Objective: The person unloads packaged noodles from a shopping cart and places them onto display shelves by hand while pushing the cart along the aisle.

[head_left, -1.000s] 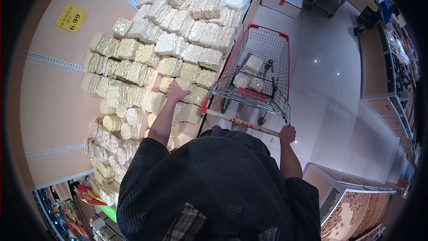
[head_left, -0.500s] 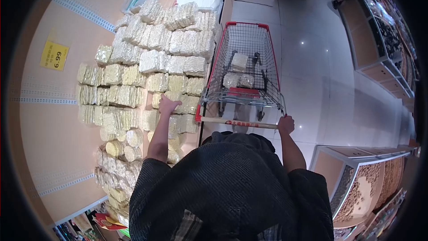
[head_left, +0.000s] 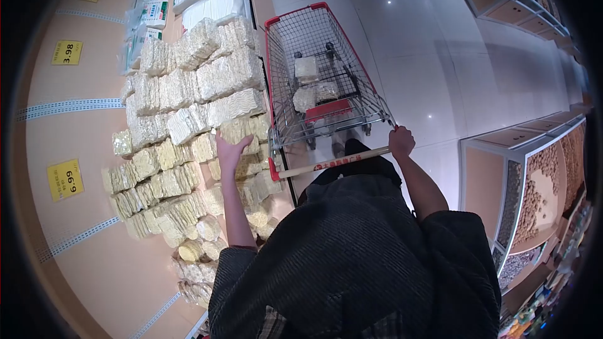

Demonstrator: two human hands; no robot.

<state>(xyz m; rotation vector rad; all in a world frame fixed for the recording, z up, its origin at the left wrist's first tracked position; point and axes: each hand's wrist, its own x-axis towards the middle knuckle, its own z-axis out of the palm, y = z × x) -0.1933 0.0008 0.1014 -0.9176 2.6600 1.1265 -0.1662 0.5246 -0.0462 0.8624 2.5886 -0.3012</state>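
My left hand [head_left: 231, 152] is over the shelf with its thumb spread from its fingers, beside a row of wrapped dried noodle packs [head_left: 237, 129]. Whether the fingertips touch a pack I cannot tell. My right hand [head_left: 402, 142] is wrapped round the right end of the handle [head_left: 339, 162] of a shopping cart [head_left: 274, 56]. Inside the wire basket lie a white noodle pack [head_left: 306, 69] and, nearer to me, two more packs [head_left: 305, 98] side by side.
Rows of noodle packs [head_left: 217, 78] cover the shelf on my left, with yellow price tags [head_left: 65, 179] along its back board. White bagged packs [head_left: 213, 6] lie farther on. Wooden bins [head_left: 483, 182] stand at the right, past the tiled floor [head_left: 433, 94].
The view has turned and moved forward along the shelf. My left hand has shifted forward over the noodle packs to a row farther along. My right hand keeps its hold on the handle.
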